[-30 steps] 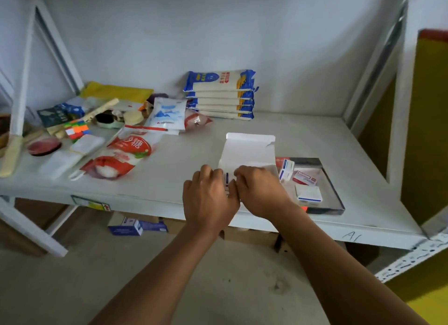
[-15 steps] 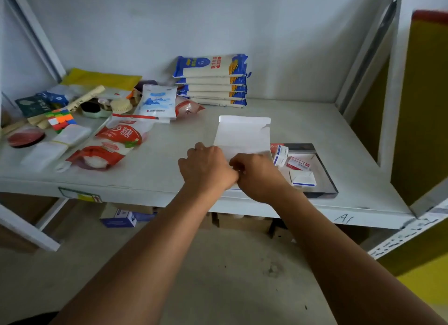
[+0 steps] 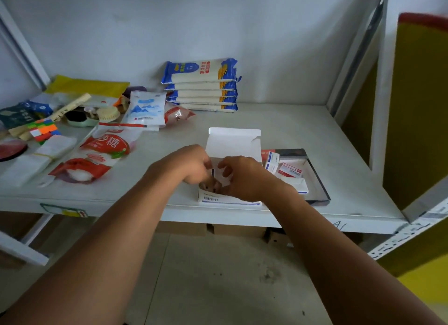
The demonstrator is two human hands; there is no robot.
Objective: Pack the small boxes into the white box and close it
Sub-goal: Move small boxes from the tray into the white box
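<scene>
- The white box point(image 3: 230, 198) sits at the front edge of the desk point(image 3: 303, 131), lid flap standing up behind
- Both hands work inside it: the left hand point(image 3: 191, 166) curls its fingers down into the box, the right hand point(image 3: 242, 177) pinches something small and white, what exactly I cannot tell
- More small boxes point(image 3: 289, 171) wait in the metal tray point(image 3: 317, 179) just beside
- Best seat each flat and snug against the wall, leaving room

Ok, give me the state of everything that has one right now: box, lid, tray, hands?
white box: open, lid flap standing up
metal tray: small boxes left inside
left hand: fingers in the box's mouth
right hand: over the box's mouth, pinching something white
</scene>
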